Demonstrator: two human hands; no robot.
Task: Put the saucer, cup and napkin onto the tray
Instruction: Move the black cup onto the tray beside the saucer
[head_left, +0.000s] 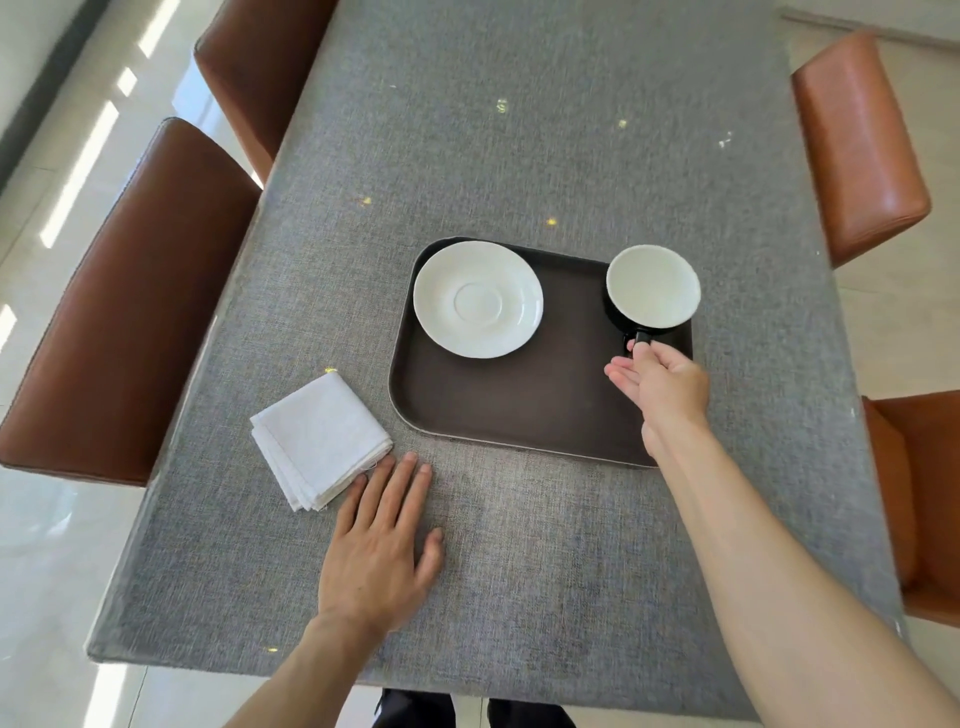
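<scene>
Tray (519, 395): dark brown, on the grey table (519, 130); no writing legible.
Saucer (478, 299): white, on tray's far-left corner.
Napkin (319, 439): folded, on table left of tray.
Cup (653, 288): tray's far-right corner; handle partly hidden.
Right hand (662, 384): pinching cup's handle.
Left hand (382, 545): flat, fingers spread, touching napkin's edge.

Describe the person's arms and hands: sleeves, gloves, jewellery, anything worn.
Both arms are bare as far as the picture shows, with no sleeve in view. The left hand and the right hand wear no gloves. No watch, bracelet or band shows at either wrist, and no ring is visible on the fingers that can be seen. No marks or tattoos show.
</scene>
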